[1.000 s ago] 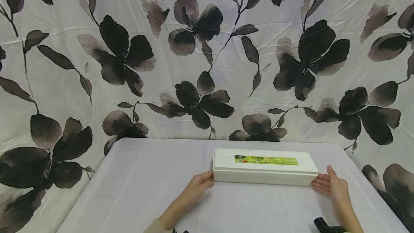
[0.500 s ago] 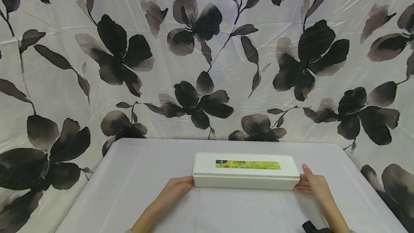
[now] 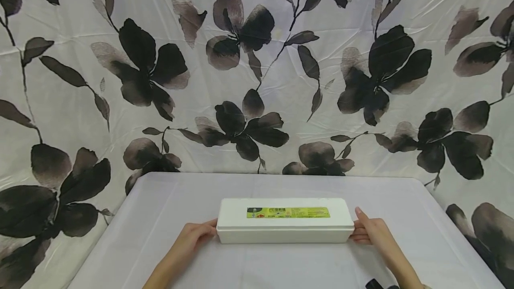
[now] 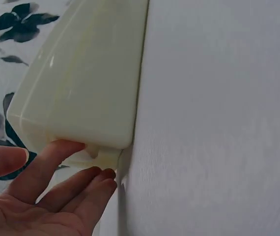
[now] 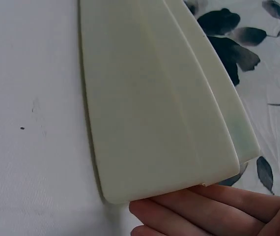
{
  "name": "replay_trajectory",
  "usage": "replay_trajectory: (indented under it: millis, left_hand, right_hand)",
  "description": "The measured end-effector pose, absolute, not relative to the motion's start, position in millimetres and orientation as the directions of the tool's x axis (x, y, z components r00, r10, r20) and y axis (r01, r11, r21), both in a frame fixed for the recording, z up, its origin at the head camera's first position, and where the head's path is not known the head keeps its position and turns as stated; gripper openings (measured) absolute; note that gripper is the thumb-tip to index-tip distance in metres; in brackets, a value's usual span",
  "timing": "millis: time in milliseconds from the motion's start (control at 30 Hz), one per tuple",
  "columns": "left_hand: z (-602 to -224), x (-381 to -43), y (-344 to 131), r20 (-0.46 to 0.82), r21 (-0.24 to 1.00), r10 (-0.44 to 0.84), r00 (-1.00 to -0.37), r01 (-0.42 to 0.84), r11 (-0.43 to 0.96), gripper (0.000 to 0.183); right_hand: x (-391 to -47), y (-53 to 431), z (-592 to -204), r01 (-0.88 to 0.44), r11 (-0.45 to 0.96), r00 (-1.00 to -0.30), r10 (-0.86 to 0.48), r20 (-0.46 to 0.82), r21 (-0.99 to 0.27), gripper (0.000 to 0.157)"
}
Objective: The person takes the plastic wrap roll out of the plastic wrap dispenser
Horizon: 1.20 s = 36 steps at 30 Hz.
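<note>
A long white plastic cling film box point(image 3: 281, 235) with a yellow-green label point(image 3: 288, 212) lies level, its long side toward me. At its left end is my left hand point(image 3: 188, 241). In the left wrist view, the index finger point(image 4: 51, 160) touches the end wall while the thumb point(image 4: 5, 161) stands apart. My right hand point(image 3: 373, 232) meets the other end, thumb raised. Straight fingers point(image 5: 213, 204) press against that end in the right wrist view. The lid's overhanging edge shows along the box's side there.
The box lies on a table point(image 3: 261, 271) with a white cloth, its back edge close behind. Beyond hangs a white curtain point(image 3: 313, 101) with dark flowers. A black device point(image 3: 374, 283) shows at my right wrist.
The box has slid left and toward me, with both hands moving along at its ends. It has also turned slightly, so its front now lies straight across.
</note>
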<state>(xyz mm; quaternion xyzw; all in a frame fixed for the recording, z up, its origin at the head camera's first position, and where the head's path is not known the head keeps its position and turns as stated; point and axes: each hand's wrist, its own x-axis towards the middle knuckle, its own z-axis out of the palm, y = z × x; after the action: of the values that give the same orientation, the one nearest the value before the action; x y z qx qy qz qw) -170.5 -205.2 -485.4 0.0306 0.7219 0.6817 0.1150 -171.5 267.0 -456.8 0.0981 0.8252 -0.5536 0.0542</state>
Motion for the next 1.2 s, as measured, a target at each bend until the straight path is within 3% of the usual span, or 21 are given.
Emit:
replay_trajectory:
  millis: [400, 700, 967, 1200]
  left_hand:
    - [-493.5, -173.5, -214.2, -0.093, 0.994, 0.12, -0.988, -0.085, 0.069, 0.033]
    - [-478.8, -172.8, -223.4, -0.099, 0.977, 0.258, -0.961, -0.045, 0.207, 0.038]
    - [-472.2, -173.0, -230.4, -0.082, 0.964, 0.357, -0.931, 0.016, 0.265, 0.037]
    - [-470.2, -172.0, -232.1, -0.046, 0.939, 0.274, -0.961, 0.052, 0.34, 0.029]
  right_hand:
    - [-165.3, 266.0, -452.3, 0.208, 0.423, -0.966, -0.054, -0.253, -0.882, 0.073]
    - [-160.9, 266.2, -445.2, 0.173, 0.476, -0.952, -0.143, -0.269, -0.863, 0.069]
    - [-158.8, 264.4, -443.4, 0.156, 0.538, -0.946, -0.16, -0.282, -0.828, 0.066]
    - [-158.2, 260.0, -439.9, 0.109, 0.592, -0.969, -0.118, -0.219, -0.799, 0.058]
